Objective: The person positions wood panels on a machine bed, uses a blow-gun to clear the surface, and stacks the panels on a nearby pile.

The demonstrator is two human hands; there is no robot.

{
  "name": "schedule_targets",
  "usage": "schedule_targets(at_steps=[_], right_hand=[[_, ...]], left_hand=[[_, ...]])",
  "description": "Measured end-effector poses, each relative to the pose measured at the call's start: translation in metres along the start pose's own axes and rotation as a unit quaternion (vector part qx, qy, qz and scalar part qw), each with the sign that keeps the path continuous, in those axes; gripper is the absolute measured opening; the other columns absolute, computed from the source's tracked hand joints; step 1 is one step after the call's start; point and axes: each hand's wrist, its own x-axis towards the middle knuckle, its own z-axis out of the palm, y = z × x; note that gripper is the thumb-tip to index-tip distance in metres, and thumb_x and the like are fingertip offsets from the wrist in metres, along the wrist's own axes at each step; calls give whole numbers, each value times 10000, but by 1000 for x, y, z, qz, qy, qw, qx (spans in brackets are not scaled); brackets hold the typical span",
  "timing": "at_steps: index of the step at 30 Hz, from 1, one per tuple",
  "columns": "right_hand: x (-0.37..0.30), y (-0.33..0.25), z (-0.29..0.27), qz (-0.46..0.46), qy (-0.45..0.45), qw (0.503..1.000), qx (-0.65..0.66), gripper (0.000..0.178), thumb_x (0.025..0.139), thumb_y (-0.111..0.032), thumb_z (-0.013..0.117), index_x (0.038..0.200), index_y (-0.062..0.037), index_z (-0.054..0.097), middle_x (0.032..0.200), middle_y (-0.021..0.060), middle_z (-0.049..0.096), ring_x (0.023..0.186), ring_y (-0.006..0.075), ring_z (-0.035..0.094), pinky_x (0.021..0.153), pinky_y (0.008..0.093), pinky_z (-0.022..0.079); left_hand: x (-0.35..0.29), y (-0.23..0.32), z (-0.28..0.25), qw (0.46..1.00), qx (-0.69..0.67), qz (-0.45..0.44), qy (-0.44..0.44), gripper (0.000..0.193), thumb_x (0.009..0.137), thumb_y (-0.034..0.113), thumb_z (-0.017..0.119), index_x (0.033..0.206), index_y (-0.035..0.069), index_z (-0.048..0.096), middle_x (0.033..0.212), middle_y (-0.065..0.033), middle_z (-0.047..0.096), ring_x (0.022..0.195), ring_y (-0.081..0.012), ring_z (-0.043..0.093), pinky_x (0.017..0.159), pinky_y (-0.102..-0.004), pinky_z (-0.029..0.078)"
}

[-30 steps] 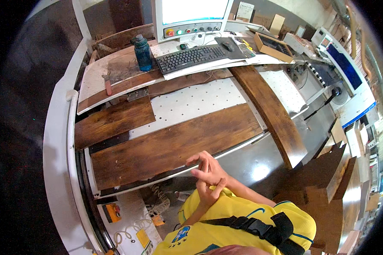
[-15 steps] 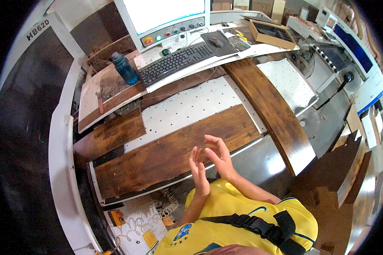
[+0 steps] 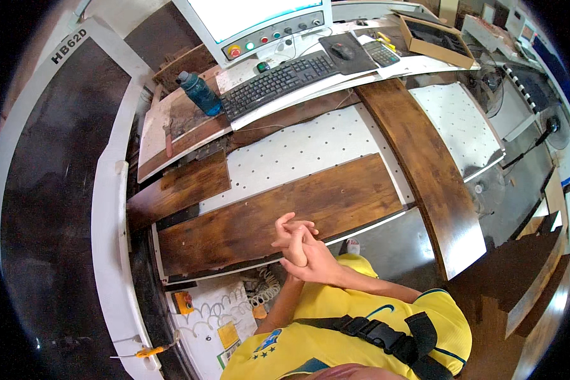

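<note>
Fingers [image 3: 286,218] of both hands are lying bent and interlaced with little gap, gripping only each other as far as can be seen (whatever the palms may be enclosing is hidden). The right hand [image 3: 318,261] is partly covering the left hand [image 3: 291,244]. Both are hovering over the near edge of a long brown board [image 3: 266,215], which is lying on a white perforated bed [image 3: 297,142]. Farther left, a shorter brown board [image 3: 183,193] is resting close to the long one; at right, a crosswise board [image 3: 424,155] is extending past the bed's near edge. On the shelf beyond, a black keyboard [image 3: 278,85] is lying with a translucent blue bottle [image 3: 202,96] leaning in view at its left; the bottle is wearing a dark cap, its contents being too dim to make out. Right of the keyboard, a mouse [image 3: 343,50] is resting on a black pad, and a calculator [image 3: 381,54] is lying beside it. Still farther right, an uncovered cardboard box [image 3: 440,58] is holding dark contents too indistinct to name.
</note>
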Motion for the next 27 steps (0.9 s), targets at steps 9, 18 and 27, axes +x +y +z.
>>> schedule_targets(at_steps=[9, 18, 27], right_hand=[[-10, 12, 6, -63, 68, 984, 153, 336, 879, -210, 752, 1187, -78, 728, 1415, 217, 624, 1176, 363, 680, 951, 424, 542], [-3, 14, -12, 15, 25, 967, 254, 256, 950, -254, 754, 1016, -29, 651, 1139, 149, 682, 1082, 259, 632, 912, 396, 506], [-28, -11, 7, 153, -68, 950, 262, 525, 1079, -344, 576, 685, -3, 515, 597, 1, 388, 604, 92, 369, 536, 338, 325]], left_hand=[[-9, 16, 10, 978, 122, 151, -76, 637, 963, 109, 626, 1489, 125, 266, 928, -135, 628, 692, -170, 580, 677, -342, 530], [-5, 48, -36, 978, 71, -70, -183, 596, 968, 261, 772, 1432, 56, 461, 1242, -126, 649, 1075, -198, 658, 927, -348, 552], [-2, 44, -83, 875, 230, -67, -421, 632, 938, 178, 758, 1485, 40, 473, 1429, -99, 584, 1258, -216, 598, 1075, -386, 484]])
